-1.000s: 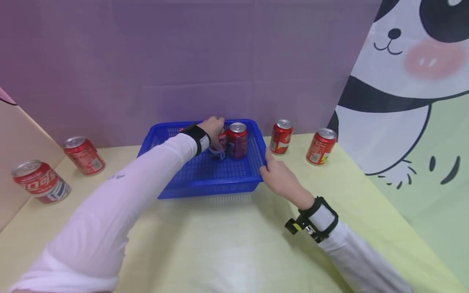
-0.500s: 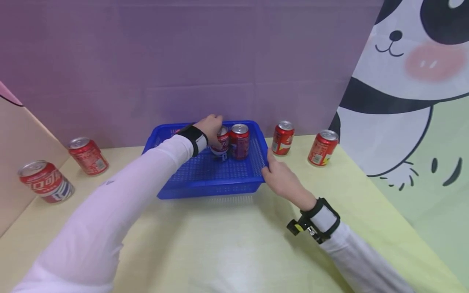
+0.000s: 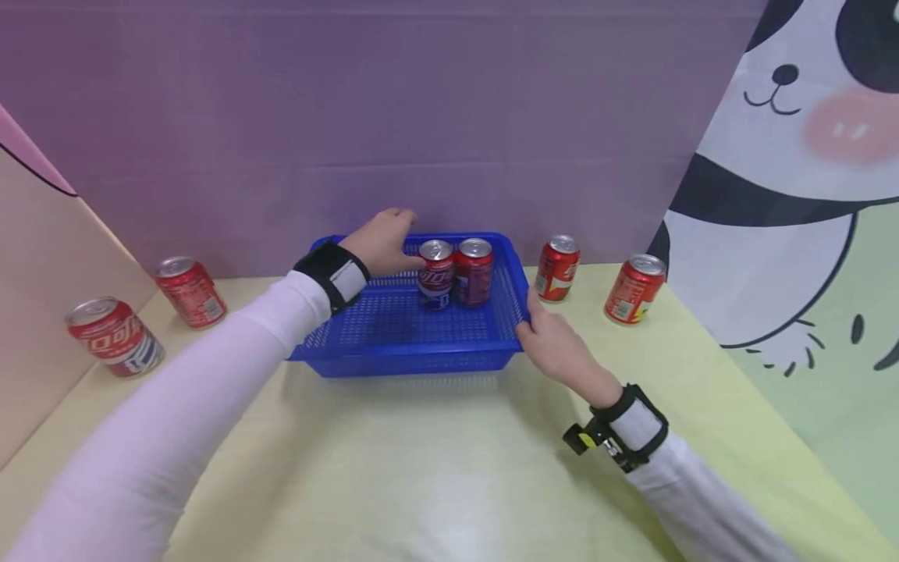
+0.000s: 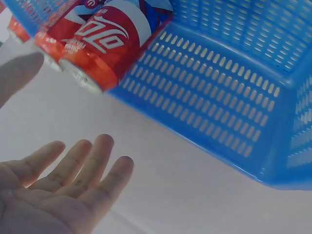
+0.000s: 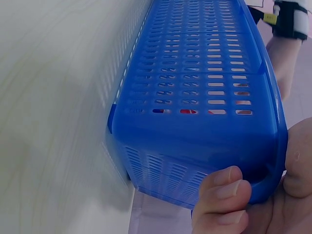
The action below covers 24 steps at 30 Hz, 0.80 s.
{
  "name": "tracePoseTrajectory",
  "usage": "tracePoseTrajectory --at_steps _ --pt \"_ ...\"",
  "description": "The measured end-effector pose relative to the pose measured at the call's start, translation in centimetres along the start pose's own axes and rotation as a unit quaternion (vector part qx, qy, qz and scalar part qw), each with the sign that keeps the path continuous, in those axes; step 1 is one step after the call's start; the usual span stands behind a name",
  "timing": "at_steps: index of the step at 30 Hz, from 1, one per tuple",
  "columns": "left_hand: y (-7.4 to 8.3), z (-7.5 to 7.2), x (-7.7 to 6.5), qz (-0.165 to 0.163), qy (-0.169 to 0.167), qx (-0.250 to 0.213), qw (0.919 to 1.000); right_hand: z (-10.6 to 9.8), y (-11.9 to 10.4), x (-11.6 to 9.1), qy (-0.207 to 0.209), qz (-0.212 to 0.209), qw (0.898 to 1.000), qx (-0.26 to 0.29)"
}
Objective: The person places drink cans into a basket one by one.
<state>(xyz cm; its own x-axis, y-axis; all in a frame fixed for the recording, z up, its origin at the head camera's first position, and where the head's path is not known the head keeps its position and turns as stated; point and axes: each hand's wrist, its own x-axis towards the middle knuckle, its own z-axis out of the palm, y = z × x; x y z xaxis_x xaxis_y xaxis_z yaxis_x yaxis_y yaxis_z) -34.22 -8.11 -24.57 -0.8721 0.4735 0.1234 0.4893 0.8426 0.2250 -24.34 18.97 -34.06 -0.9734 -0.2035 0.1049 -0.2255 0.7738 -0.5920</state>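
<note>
Blue basket (image 3: 414, 363), centre, right rim gripped by right hand (image 3: 559, 347); two visible cans (image 3: 474, 275) upright in its far-right part; left hand (image 3: 382, 243) beside them, fingers extended, holding nothing; apparent step, can-loading; next, probably, a loose can (image 3: 191, 293) at left.

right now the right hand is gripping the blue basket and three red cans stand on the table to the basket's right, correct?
Not three but two: the head view shows a nearer can and a farther can on the table to the right of the blue basket. The right hand does grip it.
</note>
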Motion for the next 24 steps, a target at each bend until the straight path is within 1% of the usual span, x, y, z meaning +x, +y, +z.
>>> tracePoseTrajectory --at_steps 3,7,9,12,16,18,21,24 --pt "-1.0 -0.9 -2.2 -0.001 0.027 -0.025 0.9993 -0.1 0.0 0.0 -0.003 -0.003 1.000 0.000" --pt "-2.8 -2.0 -5.9 -0.003 0.066 -0.052 0.9965 -0.3 -0.1 -0.1 -0.004 -0.009 1.000 0.005" --pt "-3.9 -2.2 -7.9 -0.006 0.084 -0.054 0.9950 -0.5 -0.1 0.0 -0.005 -0.012 1.000 0.005" --pt "-5.4 -2.2 -10.7 -0.025 0.107 -0.067 0.9917 -0.7 0.2 0.0 -0.003 -0.015 1.000 0.003" --pt "-7.1 -1.5 -13.7 -0.048 0.148 -0.093 0.9834 -1.0 0.6 -0.3 -0.002 -0.015 1.000 0.002" --pt "-7.8 -0.8 -14.9 -0.057 0.167 -0.104 0.9787 -1.0 0.6 -0.3 -0.004 -0.014 1.000 0.007" --pt "-8.4 0.4 -16.1 -0.071 0.182 -0.131 0.9720 -1.0 0.6 -0.2 -0.007 -0.014 1.000 0.007" --pt "-8.4 1.6 -16.8 -0.101 0.177 -0.176 0.9631 -1.0 0.6 -0.1 -0.005 -0.017 1.000 0.003"
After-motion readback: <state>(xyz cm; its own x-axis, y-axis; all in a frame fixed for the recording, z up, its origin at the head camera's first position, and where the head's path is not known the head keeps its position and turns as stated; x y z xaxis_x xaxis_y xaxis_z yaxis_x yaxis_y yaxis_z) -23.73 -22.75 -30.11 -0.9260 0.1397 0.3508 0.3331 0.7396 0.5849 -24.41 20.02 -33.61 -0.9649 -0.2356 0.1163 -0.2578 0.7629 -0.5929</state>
